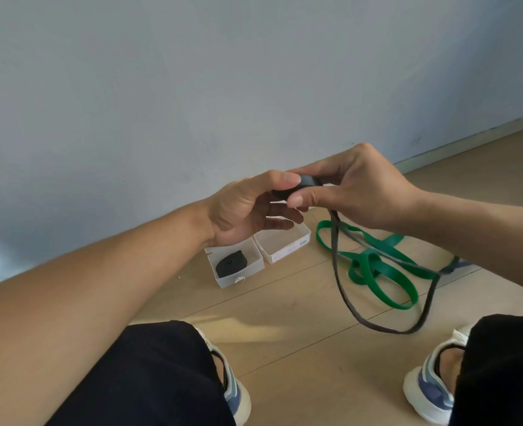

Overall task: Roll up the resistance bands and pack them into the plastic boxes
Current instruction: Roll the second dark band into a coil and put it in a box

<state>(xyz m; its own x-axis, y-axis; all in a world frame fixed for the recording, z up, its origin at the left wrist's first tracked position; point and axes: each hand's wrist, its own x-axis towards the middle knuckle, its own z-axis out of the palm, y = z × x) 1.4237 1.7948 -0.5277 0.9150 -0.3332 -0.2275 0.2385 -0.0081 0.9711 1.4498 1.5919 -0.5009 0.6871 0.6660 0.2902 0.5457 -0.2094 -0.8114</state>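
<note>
The left hand (248, 207) and right hand (355, 189) are both pinching the small coiled start of a thin dark grey rubber resistance band (337, 265), held up between them so its loose loop is hanging free toward six o'clock for winding. At their five o'clock a wide green rubber resistance band (377, 269) is lying tangled on the wooden floor (300, 348), probably waiting its turn. Just beneath the hands two clear plastic boxes (288, 244) are sitting touching, the nearer one already holding a rolled black band (231, 264), so a drop-in looks easy.

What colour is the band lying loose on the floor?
Green, clearest in the head view, right of the boxes.
</note>
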